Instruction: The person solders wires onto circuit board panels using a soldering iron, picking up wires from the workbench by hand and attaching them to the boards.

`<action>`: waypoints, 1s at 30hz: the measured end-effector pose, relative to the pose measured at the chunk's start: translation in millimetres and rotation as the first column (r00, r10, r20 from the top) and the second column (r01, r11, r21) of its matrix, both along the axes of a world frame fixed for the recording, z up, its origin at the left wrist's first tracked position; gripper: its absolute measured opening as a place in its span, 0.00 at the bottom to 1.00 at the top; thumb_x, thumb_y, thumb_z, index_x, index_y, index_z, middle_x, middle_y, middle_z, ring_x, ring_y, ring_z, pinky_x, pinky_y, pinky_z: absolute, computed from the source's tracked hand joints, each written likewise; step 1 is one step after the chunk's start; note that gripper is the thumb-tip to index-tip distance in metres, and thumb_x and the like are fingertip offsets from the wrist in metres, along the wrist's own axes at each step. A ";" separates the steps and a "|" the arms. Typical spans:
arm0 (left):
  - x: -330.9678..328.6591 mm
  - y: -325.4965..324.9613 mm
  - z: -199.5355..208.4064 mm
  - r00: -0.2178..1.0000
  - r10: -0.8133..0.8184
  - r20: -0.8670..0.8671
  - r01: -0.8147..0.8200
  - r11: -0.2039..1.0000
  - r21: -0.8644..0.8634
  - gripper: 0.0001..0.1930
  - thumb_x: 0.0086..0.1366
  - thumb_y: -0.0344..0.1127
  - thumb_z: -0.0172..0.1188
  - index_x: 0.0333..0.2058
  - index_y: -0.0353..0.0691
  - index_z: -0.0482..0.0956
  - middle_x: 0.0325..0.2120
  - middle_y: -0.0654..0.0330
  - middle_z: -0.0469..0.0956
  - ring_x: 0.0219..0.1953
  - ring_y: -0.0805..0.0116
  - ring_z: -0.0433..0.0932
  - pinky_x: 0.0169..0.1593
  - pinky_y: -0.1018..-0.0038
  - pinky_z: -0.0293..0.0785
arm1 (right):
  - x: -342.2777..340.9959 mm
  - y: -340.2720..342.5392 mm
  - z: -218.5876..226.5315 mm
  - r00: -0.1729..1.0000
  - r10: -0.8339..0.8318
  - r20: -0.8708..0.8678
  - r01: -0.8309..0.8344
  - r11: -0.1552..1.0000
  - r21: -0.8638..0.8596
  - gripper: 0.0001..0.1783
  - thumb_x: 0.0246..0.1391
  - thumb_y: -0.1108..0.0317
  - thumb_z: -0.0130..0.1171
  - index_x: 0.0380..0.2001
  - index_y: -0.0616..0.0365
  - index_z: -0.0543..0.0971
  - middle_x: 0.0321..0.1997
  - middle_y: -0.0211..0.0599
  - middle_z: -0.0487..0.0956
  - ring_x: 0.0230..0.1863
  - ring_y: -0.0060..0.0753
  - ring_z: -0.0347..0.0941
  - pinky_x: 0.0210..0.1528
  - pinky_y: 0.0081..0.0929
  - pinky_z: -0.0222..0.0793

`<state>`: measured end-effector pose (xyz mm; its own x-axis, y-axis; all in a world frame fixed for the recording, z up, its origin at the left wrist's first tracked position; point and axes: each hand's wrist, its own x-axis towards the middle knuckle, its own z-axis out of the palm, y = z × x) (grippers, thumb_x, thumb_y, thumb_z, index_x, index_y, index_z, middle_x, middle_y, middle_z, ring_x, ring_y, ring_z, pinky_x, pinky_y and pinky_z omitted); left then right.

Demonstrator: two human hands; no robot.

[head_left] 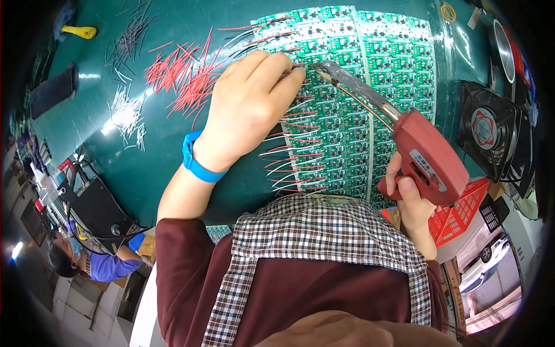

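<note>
My left hand point(254, 98), with a blue wristband point(196, 159), is closed in a pinch on a thin wire at the left part of the green circuit board panels point(399, 75). Most of that wire is hidden by the fingers. In my right hand point(411, 202) is a red soldering gun point(430, 156), its tip meeting the board just right of my left fingertips. Red, white and black wires stick out leftward from the left column of boards, above and below my left hand. Loose red wires point(185, 75), white wires point(127, 115) and black wires point(130, 43) lie in piles to the left.
A black fan point(488, 130) stands at the right edge of the green table point(167, 133), below a round metal dish point(504, 52). A yellow-handled brush point(80, 31) and a dark flat case point(54, 91) lie far left. A red crate point(462, 211) sits lower right. Another person point(110, 266) works at lower left.
</note>
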<state>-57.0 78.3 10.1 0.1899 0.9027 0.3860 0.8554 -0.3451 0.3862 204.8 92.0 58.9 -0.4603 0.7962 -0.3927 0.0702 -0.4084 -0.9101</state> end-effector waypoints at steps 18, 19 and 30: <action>2.4 -2.9 -2.9 0.991 0.025 -0.130 -0.024 1.000 0.014 0.14 0.40 0.25 0.55 0.32 0.36 0.76 0.28 0.61 0.70 0.30 0.65 0.71 0.32 0.72 0.68 | -4.6 2.2 2.0 0.997 -0.064 0.046 0.063 0.998 0.024 0.28 0.44 0.59 0.61 0.45 0.67 0.67 0.38 0.43 0.73 0.21 0.18 0.64 0.21 0.14 0.62; 2.8 -2.7 -2.7 0.991 0.025 -0.131 -0.024 1.000 0.010 0.14 0.40 0.25 0.55 0.32 0.36 0.76 0.28 0.61 0.70 0.30 0.66 0.71 0.32 0.73 0.68 | -5.2 2.8 2.0 0.997 -0.070 0.038 0.069 0.997 0.027 0.28 0.44 0.60 0.60 0.45 0.68 0.67 0.38 0.43 0.73 0.21 0.18 0.64 0.22 0.15 0.62; -8.2 5.5 -2.9 0.999 0.011 0.050 -0.011 1.000 -0.007 0.10 0.41 0.28 0.55 0.27 0.38 0.75 0.25 0.64 0.70 0.29 0.67 0.70 0.30 0.74 0.68 | -7.0 11.1 -0.9 0.999 -0.038 0.023 0.037 0.999 0.035 0.25 0.46 0.64 0.59 0.45 0.68 0.67 0.34 0.41 0.73 0.21 0.19 0.65 0.22 0.15 0.62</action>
<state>-65.2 83.8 7.3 0.1608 0.9071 0.3890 0.8388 -0.3333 0.4306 197.8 103.1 58.1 -0.4209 0.8257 -0.3756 0.0776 -0.3797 -0.9218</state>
